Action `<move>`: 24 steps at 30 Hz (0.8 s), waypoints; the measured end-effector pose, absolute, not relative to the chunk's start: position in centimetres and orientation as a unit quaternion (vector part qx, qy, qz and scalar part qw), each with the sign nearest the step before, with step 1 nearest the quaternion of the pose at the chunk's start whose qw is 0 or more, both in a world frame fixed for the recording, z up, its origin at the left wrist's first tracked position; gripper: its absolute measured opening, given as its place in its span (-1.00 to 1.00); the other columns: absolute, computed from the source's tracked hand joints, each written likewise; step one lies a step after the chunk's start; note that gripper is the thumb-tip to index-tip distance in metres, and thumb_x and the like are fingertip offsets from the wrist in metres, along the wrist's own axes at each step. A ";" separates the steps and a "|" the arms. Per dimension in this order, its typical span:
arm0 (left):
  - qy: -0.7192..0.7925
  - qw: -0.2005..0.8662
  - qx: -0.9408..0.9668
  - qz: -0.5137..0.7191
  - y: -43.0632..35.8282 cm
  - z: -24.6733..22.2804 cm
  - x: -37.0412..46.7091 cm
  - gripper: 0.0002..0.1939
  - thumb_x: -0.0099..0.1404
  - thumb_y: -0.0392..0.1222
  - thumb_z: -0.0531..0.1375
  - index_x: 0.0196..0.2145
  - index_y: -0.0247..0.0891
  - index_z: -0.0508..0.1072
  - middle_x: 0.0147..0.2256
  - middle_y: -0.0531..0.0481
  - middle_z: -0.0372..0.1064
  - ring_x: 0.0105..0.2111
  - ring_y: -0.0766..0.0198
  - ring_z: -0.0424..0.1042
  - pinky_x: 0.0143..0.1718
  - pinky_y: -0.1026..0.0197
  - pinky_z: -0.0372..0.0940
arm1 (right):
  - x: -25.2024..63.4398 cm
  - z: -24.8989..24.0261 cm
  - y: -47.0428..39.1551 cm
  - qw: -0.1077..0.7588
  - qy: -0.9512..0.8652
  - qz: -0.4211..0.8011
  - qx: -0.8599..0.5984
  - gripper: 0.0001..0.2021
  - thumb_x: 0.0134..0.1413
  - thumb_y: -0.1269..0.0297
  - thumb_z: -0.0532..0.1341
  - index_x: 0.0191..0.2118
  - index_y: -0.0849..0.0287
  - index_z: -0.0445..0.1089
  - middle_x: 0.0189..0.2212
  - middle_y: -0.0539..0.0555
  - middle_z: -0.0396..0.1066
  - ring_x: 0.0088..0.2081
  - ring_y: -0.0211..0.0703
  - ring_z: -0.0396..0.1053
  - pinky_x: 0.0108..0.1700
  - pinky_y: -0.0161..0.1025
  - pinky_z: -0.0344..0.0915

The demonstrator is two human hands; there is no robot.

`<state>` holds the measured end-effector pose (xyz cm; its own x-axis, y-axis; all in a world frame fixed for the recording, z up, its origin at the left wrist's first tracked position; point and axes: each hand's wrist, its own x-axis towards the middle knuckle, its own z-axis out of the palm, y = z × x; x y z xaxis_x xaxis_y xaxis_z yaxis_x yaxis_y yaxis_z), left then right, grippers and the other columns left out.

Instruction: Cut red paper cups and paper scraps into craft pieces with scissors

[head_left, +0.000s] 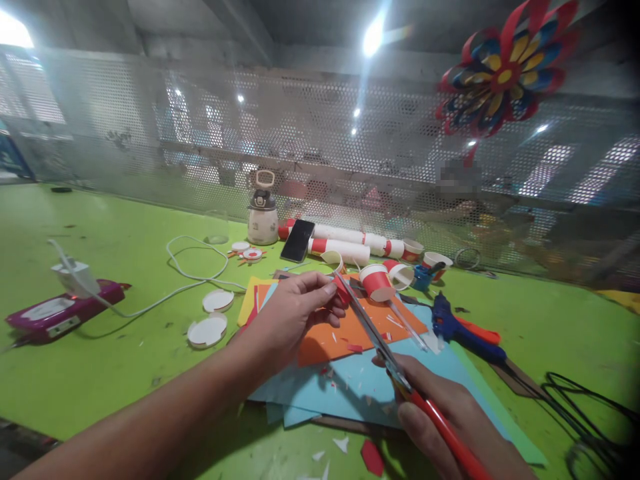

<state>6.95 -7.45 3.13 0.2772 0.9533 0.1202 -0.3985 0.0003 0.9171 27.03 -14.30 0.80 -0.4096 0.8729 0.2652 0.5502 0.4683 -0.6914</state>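
My left hand (313, 300) is closed in a pinch on a small red paper piece (341, 291). In my right hand (440, 407) are scissors with red handles (440, 427), their long blades pointing up and away to the left. The blade tips (345, 283) meet or overlap the red paper piece; whether they are cutting it I cannot tell. Under both hands lie an orange sheet (320, 347) and light blue sheets (345, 387), strewn with small red and white scraps. A red paper cup (376, 283) lies tilted just beyond the blades.
A blue glue gun (460, 330) lies at the right with its black cord (575, 400). White cup discs (207, 331), a purple power strip (65, 313) and a white cable are at the left. A phone (299, 240), a bottle (263, 220) and paper-cup tubes (345, 251) stand behind.
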 end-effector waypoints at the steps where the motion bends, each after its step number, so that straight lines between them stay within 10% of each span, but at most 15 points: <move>1: 0.294 0.644 0.474 0.525 -7.4 3.1 7.0 -0.87 0.20 -0.30 0.19 -0.50 -0.36 0.39 -0.51 0.00 0.34 -0.49 0.36 0.32 -0.41 0.27 0.22 | 27.0 0.8 -14.3 0.314 -0.797 0.259 -0.446 -0.75 0.22 0.05 0.05 -0.12 0.04 0.31 -0.44 -0.06 0.38 -0.43 -0.22 0.33 -0.37 -0.30 0.25; 24: 0.294 0.638 0.485 0.521 -7.4 3.0 6.9 -0.85 0.22 -0.26 0.18 -0.50 -0.34 0.38 -0.51 0.00 0.32 -0.50 0.37 0.28 -0.45 0.29 0.18 | 26.9 0.3 -14.4 0.318 -0.786 0.247 -0.469 -0.66 0.20 0.01 0.06 -0.08 0.11 0.35 -0.44 0.00 0.42 -0.42 -0.15 0.37 -0.38 -0.27 0.28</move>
<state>6.87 -7.37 2.96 0.2833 0.9502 0.1298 -0.3792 -0.0133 0.9252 26.94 -14.43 0.29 -0.3582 0.8939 0.2696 0.5796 0.4392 -0.6864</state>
